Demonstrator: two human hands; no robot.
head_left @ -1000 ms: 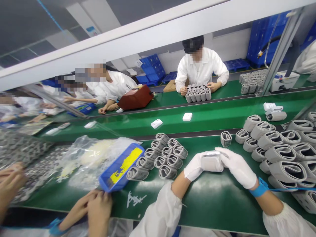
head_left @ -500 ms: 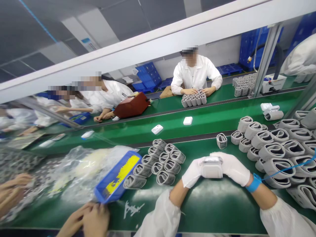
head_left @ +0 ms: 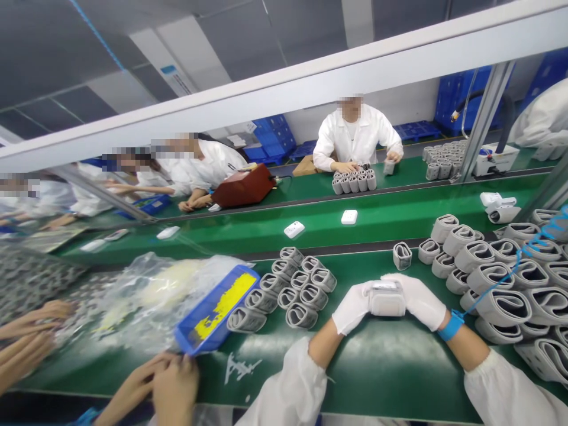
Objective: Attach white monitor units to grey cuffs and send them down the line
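My gloved left hand (head_left: 354, 306) and gloved right hand (head_left: 422, 300) grip a wrist blood pressure monitor (head_left: 387, 301) from its two sides, above the green bench. Its grey cuff is rolled and faces me, and the white unit shows at its top edge. My fingertips are partly hidden behind it. A single rolled cuff (head_left: 402, 256) stands just beyond my hands. To the left are rows of rolled cuffs (head_left: 302, 315), and a large stacked heap of rolled cuffs (head_left: 501, 300) lies to the right.
A blue tray (head_left: 216, 313) holds small yellow pieces, with a clear plastic bag (head_left: 155, 290) beside it. White strips (head_left: 239, 368) lie near the front edge. White units (head_left: 349, 217) sit on the green conveyor. A blue coiled cord (head_left: 503, 275) runs from my right wrist. A co-worker's hands (head_left: 171, 381) are at left.
My hands keep hold of the monitor, with little visible movement. The co-worker across the conveyor has moved one rolled cuff away from their group. My view has shifted slightly.
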